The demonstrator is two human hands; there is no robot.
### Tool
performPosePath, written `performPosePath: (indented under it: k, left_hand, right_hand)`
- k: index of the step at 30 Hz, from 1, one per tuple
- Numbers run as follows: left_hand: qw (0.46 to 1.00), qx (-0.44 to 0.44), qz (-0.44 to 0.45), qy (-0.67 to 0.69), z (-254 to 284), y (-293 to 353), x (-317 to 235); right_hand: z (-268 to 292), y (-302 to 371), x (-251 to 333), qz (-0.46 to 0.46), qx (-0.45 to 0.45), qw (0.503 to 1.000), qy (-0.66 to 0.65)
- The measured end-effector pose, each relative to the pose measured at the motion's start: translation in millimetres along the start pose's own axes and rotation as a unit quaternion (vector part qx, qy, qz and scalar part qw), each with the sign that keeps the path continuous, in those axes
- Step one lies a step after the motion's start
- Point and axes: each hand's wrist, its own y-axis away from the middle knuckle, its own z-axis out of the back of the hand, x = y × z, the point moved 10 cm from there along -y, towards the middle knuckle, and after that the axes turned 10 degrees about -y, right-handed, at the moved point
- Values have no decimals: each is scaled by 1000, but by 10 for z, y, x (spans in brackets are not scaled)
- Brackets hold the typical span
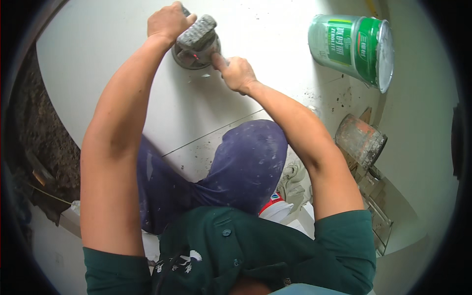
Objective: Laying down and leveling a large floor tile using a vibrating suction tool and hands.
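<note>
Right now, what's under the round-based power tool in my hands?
The round-based power tool appears to sit on a pale tile, visible around its base. The patch directly beneath is covered, so I can't see it.

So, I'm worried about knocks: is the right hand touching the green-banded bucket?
Apart: the head view shows white tile between the right hand and the green-banded bucket.
</note>
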Motion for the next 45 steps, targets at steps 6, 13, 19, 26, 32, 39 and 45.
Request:
performPosePath:
  k: [6, 13, 19, 26, 32, 39, 45]
  left_hand:
    - [1000, 28, 5, 0, 15, -23, -6]
    - [1000, 25, 5, 8, -16, -10, -4]
    - [1000, 19, 1, 4, -31, 8, -7]
    - [1000, -10, -6, 0, 0, -30, 17]
    - [1000, -28, -3, 6, -66, -82, 103]
    - [999, -36, -6, 24, -126, -91, 124]
    - [997, -57, -45, 25, -153, -73, 89]
  right_hand:
    - [50, 24, 98, -3, 9, 1000, -4]
    - [89, 80, 158, -11, 21, 1000, 18]
    - [96, 105, 164, -29, 36, 998, 37]
    - [85, 109, 191, -44, 40, 998, 33]
    - [171, 154, 248, -53, 37, 998, -18]
    - [280, 294, 175, -55, 35, 996, -61]
    - [185, 339, 82, -72, 78, 992, -74]
